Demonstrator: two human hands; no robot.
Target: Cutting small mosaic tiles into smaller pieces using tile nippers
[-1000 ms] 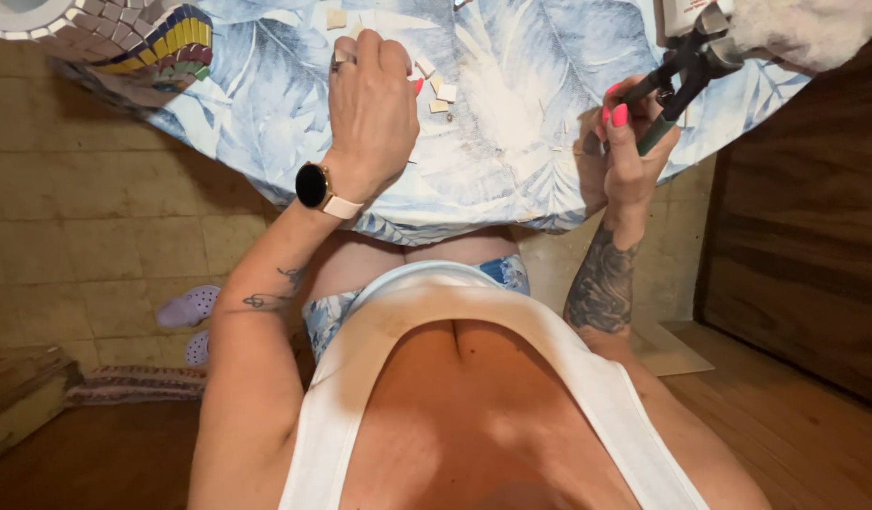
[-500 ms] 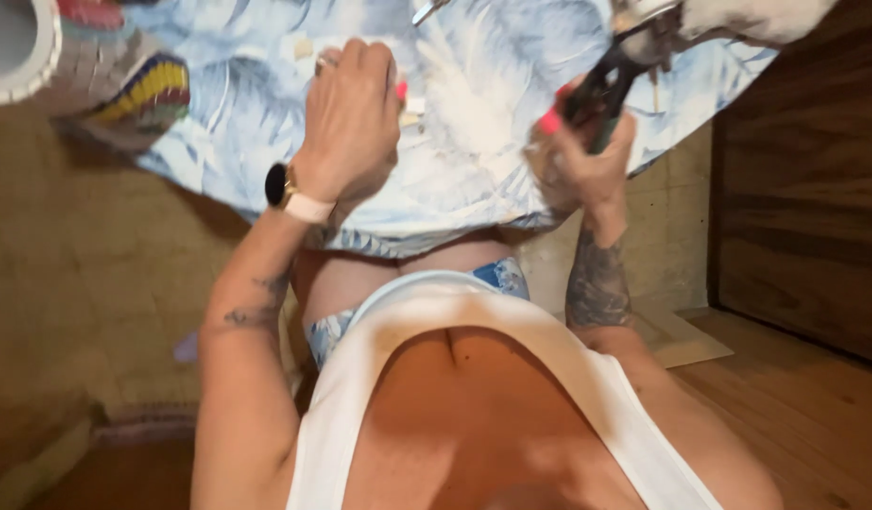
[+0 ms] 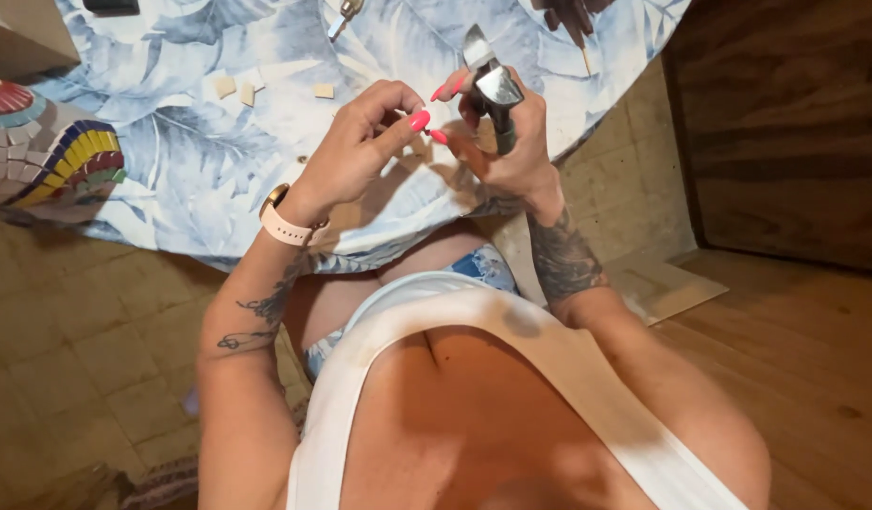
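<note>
Since a second ago both hands have drawn together over the leaf-print tabletop (image 3: 219, 161): the left hand (image 3: 360, 146) fingers pinch a small tile piece beside the nippers (image 3: 493, 90), at 12 o'clock in the closed right hand (image 3: 507, 156).

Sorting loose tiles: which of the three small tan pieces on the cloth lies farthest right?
The square piece, alone to the right; the other two sit side by side farther left.

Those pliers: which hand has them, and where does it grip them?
The right hand holds the pliers by the handles, metal head pointing up. The left hand pinches its fingertips beside them; what it holds, if anything, is too small to tell.
</note>
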